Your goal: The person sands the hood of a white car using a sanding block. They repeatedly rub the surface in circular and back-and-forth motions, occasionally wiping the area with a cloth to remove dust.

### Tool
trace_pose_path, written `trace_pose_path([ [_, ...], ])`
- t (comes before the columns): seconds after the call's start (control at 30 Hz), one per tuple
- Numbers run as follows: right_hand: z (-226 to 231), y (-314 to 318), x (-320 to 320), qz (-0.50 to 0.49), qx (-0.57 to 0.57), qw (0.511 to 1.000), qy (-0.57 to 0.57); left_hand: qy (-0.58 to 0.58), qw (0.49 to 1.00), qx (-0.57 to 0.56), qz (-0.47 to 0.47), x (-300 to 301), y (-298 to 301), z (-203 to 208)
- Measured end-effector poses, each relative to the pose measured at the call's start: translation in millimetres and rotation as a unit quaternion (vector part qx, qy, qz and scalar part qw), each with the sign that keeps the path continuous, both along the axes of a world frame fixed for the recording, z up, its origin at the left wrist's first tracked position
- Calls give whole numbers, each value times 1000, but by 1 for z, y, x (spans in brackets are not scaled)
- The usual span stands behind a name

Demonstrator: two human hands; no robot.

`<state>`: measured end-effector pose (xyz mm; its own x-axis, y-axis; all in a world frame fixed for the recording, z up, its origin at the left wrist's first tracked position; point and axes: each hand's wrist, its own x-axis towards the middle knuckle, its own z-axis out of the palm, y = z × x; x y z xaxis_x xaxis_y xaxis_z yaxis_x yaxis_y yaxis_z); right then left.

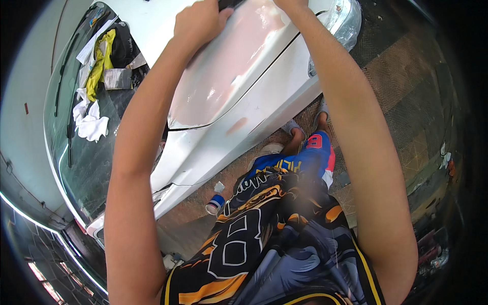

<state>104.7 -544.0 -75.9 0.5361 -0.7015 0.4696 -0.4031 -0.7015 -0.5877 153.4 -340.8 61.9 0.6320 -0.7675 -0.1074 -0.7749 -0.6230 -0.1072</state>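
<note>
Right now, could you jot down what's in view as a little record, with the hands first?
Left hand: at a dark object; grip cut off by the top edge
Right hand: mostly out of the picture, at the top edge
Hood: white, with a broad, partly glossy pinkish patch
Headlight: appears covered in clear plastic
Windshield: yellow cloth and white cloth at it
Floor: brown, patterned
</note>
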Motion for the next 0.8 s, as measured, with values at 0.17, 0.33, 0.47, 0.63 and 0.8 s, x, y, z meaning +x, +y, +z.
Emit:
trace_pose_path([
  [0.17,-1,9,1,10,7,1000,-3,35,997,54,51,-47,115,23],
  [0.33,6,16,9,-13,-27,999,20,8,999,1,34,-23,50,3],
  [0.47,-8,1,3,-4,-26,1000,-11,1,1000,0,-24,-9,18,-3],
  [0.63,-5,10,10,-7,-14,1000,20,43,995,65,65,-47,129,22],
  [0.8,3,7,9,-7,-33,999,13,-19,1000,-2,-17,7,14,-4],
])
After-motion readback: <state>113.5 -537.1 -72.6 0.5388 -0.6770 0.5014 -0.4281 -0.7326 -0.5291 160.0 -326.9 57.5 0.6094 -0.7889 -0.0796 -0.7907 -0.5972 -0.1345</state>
